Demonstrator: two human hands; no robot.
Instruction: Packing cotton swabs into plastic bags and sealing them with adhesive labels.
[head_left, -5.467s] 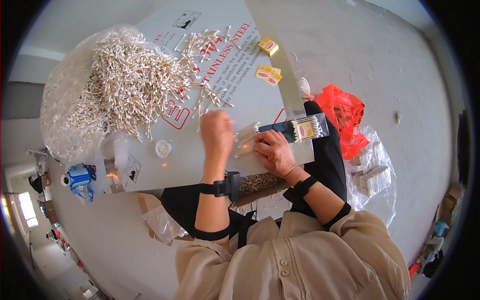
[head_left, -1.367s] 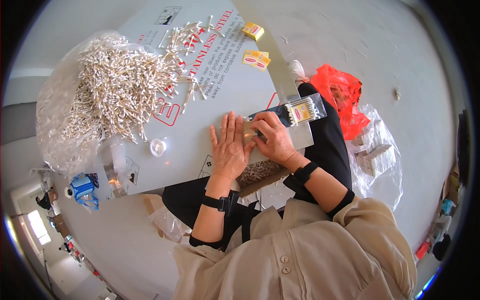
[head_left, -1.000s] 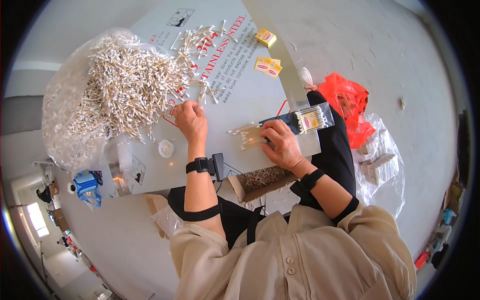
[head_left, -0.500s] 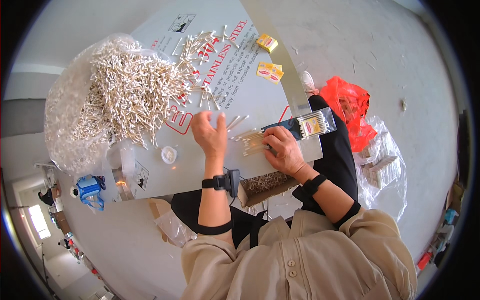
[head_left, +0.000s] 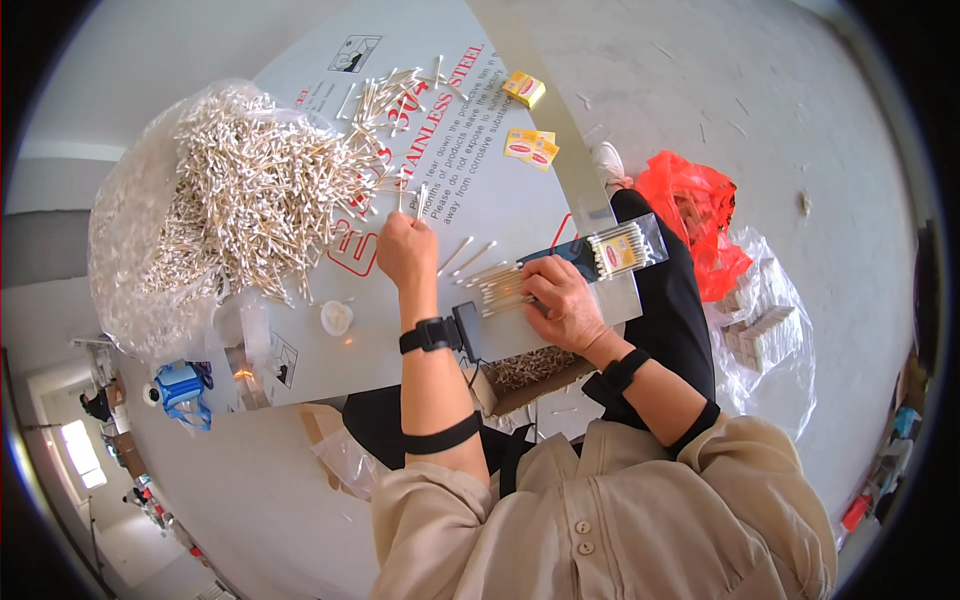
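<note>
My left hand (head_left: 406,252) is closed at the near right side of the swab pile, with cotton swabs (head_left: 422,202) at its fingertips. My right hand (head_left: 565,308) curls over a row of cotton swabs (head_left: 498,288), holding them side by side near the table's front edge. Beyond its fingers lies a clear packet (head_left: 652,240) with a dark section, filled with white-tipped swabs and a yellow card (head_left: 618,252). Two loose swabs (head_left: 474,257) rest between my hands. What the right palm covers is hidden.
A clear plastic bag (head_left: 120,240) spills a large swab heap (head_left: 260,180) at left. Small round tub (head_left: 336,318), yellow cards (head_left: 530,147) and a yellow box (head_left: 524,89) stand on the table. Below its edge sits a carton (head_left: 530,375); red (head_left: 690,200) and clear bags (head_left: 765,335) lie right.
My left hand has moved forward and slightly left, from open above the table to closed at the swabs. My right hand stays on the row.
</note>
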